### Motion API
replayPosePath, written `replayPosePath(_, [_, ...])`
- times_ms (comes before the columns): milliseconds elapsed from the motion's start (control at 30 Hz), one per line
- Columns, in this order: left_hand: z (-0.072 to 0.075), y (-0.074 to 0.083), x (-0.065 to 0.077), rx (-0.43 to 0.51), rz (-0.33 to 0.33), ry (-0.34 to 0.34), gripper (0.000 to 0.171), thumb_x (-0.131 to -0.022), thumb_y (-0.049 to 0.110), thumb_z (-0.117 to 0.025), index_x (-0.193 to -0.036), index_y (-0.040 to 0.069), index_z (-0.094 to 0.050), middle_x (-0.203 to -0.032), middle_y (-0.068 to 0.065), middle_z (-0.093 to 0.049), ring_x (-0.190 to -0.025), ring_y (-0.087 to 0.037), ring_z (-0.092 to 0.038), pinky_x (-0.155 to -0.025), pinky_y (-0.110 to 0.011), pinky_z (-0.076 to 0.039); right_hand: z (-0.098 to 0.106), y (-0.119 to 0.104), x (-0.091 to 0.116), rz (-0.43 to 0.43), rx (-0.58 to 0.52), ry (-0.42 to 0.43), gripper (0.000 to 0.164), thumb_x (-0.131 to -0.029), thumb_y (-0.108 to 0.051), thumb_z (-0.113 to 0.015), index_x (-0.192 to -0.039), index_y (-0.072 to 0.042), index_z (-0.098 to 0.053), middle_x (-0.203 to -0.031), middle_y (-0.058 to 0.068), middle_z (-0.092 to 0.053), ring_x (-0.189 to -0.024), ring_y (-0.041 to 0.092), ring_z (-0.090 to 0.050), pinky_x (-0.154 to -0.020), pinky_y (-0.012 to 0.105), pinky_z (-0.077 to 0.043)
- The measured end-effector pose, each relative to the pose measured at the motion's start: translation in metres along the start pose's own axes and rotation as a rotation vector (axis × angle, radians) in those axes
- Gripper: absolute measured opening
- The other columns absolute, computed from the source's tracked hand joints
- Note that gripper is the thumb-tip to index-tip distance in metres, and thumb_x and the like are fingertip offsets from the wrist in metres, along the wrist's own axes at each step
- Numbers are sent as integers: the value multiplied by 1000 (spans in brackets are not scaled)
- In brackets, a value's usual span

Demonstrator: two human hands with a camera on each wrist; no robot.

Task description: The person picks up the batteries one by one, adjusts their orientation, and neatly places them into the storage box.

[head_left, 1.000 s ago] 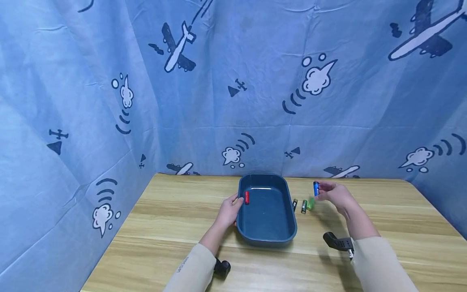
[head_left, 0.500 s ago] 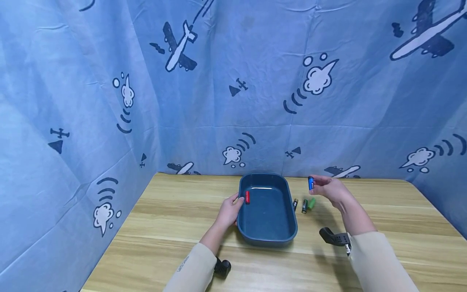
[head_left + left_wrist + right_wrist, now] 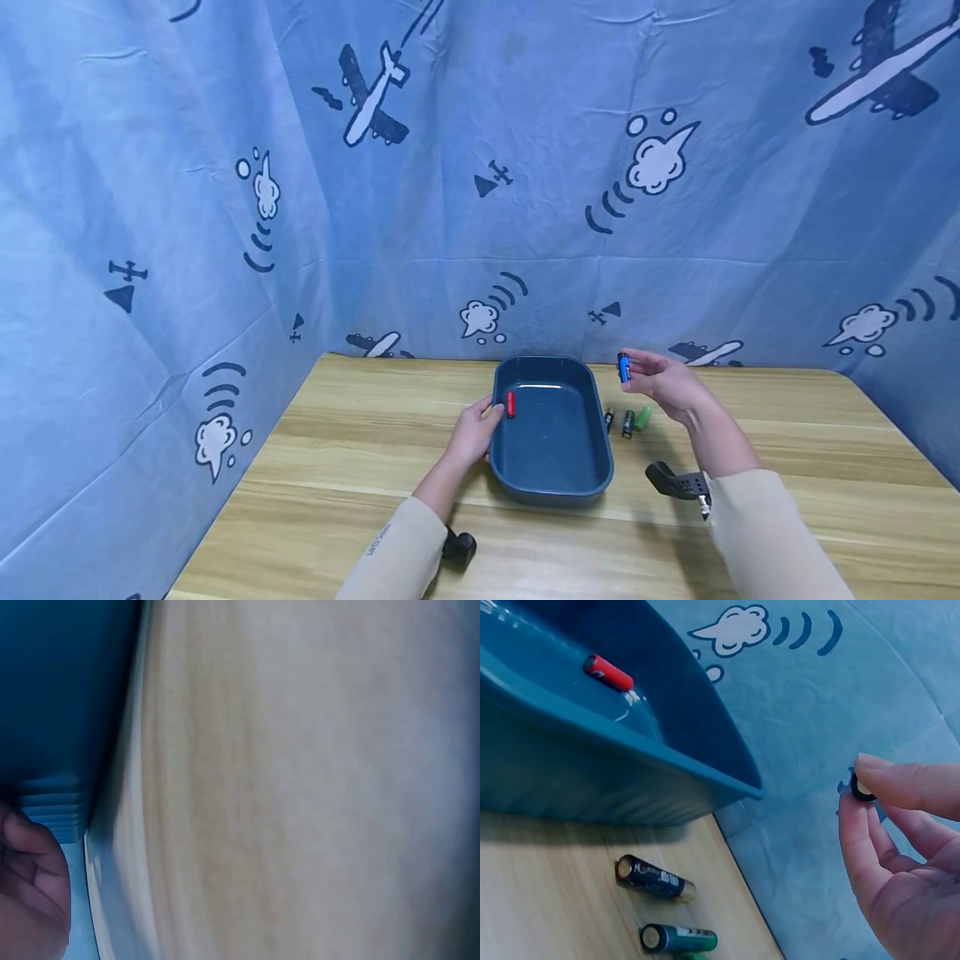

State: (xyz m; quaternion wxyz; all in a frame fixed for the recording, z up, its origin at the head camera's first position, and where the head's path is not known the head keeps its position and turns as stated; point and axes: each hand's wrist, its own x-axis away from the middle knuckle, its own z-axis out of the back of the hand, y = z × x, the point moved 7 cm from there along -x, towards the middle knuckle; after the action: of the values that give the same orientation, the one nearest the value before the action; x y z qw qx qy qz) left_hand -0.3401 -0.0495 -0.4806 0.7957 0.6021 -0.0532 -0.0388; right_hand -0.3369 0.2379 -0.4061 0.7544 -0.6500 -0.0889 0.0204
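Left hand [image 3: 474,429] gripping the dark-blue bin [image 3: 551,497], right hand [image 3: 670,387] pinching a blue battery [image 3: 625,368], shifted left since earlier, raised near the bin's far right corner, long axis near-upright in head view, one end facing the right-wrist camera.

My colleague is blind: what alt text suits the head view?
A person's right grip pinches a blue battery above a wooden table, right of a dark blue bin that the left grip holds. A red battery lies inside; two batteries and a green cylinder lie on the table to the bin's right.
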Motion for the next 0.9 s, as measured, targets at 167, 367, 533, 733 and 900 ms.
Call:
replayPosePath(167, [-1,0,0,16,14,-8,44,-96,28,-50,-136,10,-48,-74,-15,-63,-43,-14,-55,-37,-25,-46,-4,0,-3,0,-36,-5,77,-81,3,-65,-145,3,-22,-136,27,-28,-102,14,-49,-105,46,-26])
replayPosePath(367, [-1,0,0,18,18,-14,44,-96,29,-50,-136,11,-48,-64,-11,-60,-38,-13,-52,-34,-24,-45,-12,0,-6,-2,-39,-19,76,-81,4,-65,-145,2,-23,-137,26,-27,-105,15,-46,-96,30,-37])
replayPosePath(533, [-1,-1,0,0,11,-16,44,-96,29,-50,-136,10,-48,-60,-12,-58,-34,-12,-48,-33,-23,-43,-20,-2,-10,-2,-40,-18,75,-82,4,-64,-145,1,-24,-137,26,-27,-109,19,-44,-98,32,-37])
replayPosePath(733, [-2,-2,0,14,9,-19,44,-96,28,-49,-136,9,-47,-62,-16,-60,-33,-13,-47,-31,-22,-41,-29,-4,-15,-6,-59,-18,73,-82,5,-63,-144,1,-25,-138,26,-27,-109,21,-46,-101,36,-37])
replayPosePath(900, [-2,-1,0,23,1,-20,44,-96,27,-50,-136,8,-48,-64,-15,-61,-34,-14,-48,-31,-23,-41,-36,-5,-18,-10,-73,-25,70,-83,7,-62,-144,2,-26,-138,27,-28,-104,17,-50,-96,31,-42])
